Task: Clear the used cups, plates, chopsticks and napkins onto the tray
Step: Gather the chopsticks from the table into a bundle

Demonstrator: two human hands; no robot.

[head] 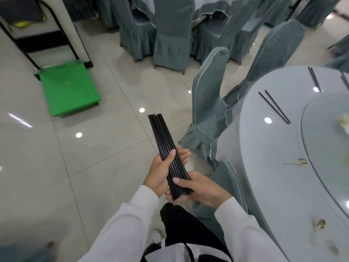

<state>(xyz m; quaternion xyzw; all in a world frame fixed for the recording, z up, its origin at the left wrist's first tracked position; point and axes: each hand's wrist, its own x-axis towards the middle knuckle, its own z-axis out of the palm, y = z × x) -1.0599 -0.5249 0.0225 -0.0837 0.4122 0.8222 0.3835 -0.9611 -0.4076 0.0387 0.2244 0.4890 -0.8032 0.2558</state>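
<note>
Covered chairs point(208, 103) crowd the table point(279, 148) along its left edge. The tiled floor point(105, 148) to the left lies open as far as the green cart point(69, 87).

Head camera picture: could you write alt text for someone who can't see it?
Both hands, left hand and right hand, grip a bundle of black chopsticks above a tiled floor. To the right, more chopsticks lie on a round table ringed by covered chairs.

Glossy black chopsticks point(166, 148); polished floor tiles point(94, 157)
</note>
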